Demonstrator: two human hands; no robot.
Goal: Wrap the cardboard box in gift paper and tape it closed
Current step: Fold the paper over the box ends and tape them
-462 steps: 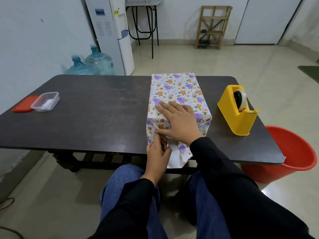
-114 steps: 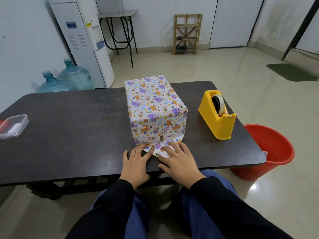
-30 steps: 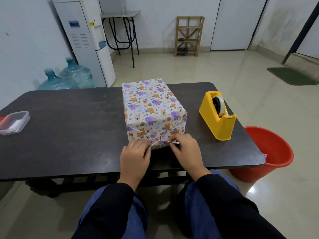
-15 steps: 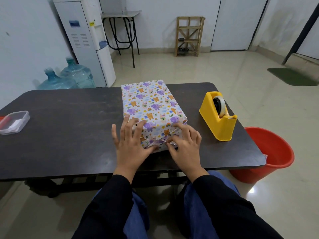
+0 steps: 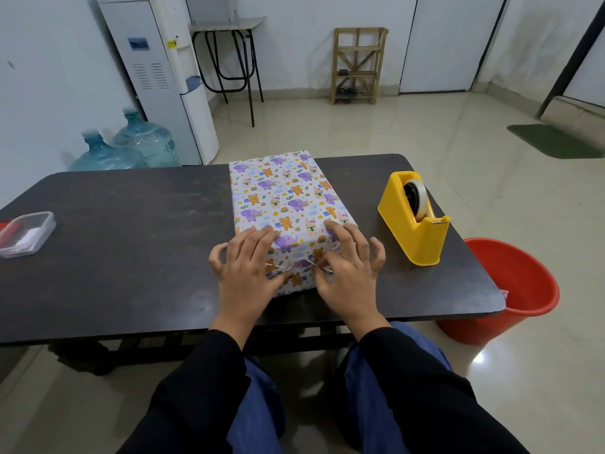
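Observation:
The box [image 5: 281, 191] lies lengthwise on the dark table [image 5: 131, 240], covered in white gift paper printed with animals. Both hands are at its near end. My left hand [image 5: 244, 280] has spread fingers on the top near-left corner, and its thumb presses the folded flap against the near face. My right hand [image 5: 352, 280] mirrors it at the near-right corner, fingers arched over the top edge and thumb on the flap. The folded paper edges meet between the thumbs. The yellow tape dispenser [image 5: 414, 224] stands to the right of the box, apart from both hands.
A clear plastic container [image 5: 26, 234] sits at the table's left edge. A red bucket [image 5: 510, 290] stands on the floor by the table's right end. Water bottles [image 5: 131, 149] and a dispenser stand beyond the far left side.
Both hands rose from the table at the base of the box onto its near end. The bottom flap has come up from the table against the near face.

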